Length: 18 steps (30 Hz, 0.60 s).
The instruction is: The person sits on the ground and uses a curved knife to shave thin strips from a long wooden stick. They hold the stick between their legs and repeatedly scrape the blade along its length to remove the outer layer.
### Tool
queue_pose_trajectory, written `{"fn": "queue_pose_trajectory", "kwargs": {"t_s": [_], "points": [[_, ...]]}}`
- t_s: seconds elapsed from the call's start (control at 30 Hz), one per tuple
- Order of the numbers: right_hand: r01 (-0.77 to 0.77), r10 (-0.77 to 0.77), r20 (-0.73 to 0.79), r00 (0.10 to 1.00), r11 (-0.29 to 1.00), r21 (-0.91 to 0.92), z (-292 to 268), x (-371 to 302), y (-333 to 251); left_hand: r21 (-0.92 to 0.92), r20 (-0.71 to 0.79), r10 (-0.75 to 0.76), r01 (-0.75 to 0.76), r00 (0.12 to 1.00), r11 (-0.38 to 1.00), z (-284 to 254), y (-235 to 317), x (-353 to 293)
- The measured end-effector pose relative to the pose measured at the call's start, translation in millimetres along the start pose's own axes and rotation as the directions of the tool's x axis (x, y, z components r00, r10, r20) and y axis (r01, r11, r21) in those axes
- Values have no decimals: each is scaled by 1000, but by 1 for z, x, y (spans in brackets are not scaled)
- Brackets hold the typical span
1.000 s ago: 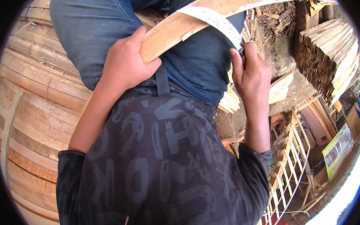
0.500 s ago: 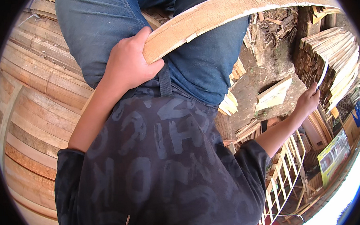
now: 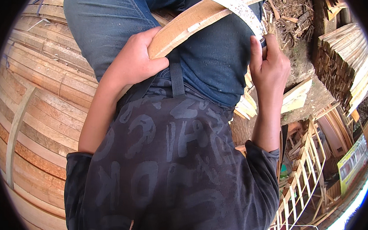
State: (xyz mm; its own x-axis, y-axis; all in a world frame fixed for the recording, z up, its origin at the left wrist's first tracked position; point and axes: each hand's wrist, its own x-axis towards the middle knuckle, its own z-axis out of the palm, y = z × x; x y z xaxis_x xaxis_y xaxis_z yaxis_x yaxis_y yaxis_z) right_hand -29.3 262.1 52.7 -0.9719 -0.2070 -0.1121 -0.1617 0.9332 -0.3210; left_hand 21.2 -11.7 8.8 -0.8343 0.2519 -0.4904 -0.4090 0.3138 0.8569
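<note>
My left hand (image 3: 138, 60) grips the near end of a pale wooden plank (image 3: 188, 22), its fingers wrapped around the edge. The plank slants up and to the right across my thighs. My right hand (image 3: 271, 63) is closed around the dark handle of a large knife (image 3: 244, 15). The knife's long, whitish, speckled blade lies over the plank, crossing its far part near the top edge. Whether the edge bites into the wood I cannot tell. Most of the handle is hidden in my fist.
Stacked boards (image 3: 40, 121) fill the left side. A tall pile of cut sticks (image 3: 346, 60) stands at the far right. Wood offcuts (image 3: 295, 95) and bark scraps (image 3: 296, 25) litter the ground beyond my right hand. A slatted wooden frame (image 3: 300, 190) leans at the lower right.
My right hand has swung in from far out on the right, bringing the knife over the plank. The left hand keeps its grip on the plank's end.
</note>
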Motion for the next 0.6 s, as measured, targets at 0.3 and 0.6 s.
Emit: {"fn": "queue_pose_trajectory", "kwargs": {"t_s": [0.3, 0.6], "points": [[-396, 338, -310, 888, 906, -147, -37, 23, 110, -37, 40, 26, -24, 999, 999, -4, -5, -1], [-196, 224, -230, 947, 971, 135, -21, -8, 71, -80, 75, -4, 10, 997, 997, -2, -1, 5]]}}
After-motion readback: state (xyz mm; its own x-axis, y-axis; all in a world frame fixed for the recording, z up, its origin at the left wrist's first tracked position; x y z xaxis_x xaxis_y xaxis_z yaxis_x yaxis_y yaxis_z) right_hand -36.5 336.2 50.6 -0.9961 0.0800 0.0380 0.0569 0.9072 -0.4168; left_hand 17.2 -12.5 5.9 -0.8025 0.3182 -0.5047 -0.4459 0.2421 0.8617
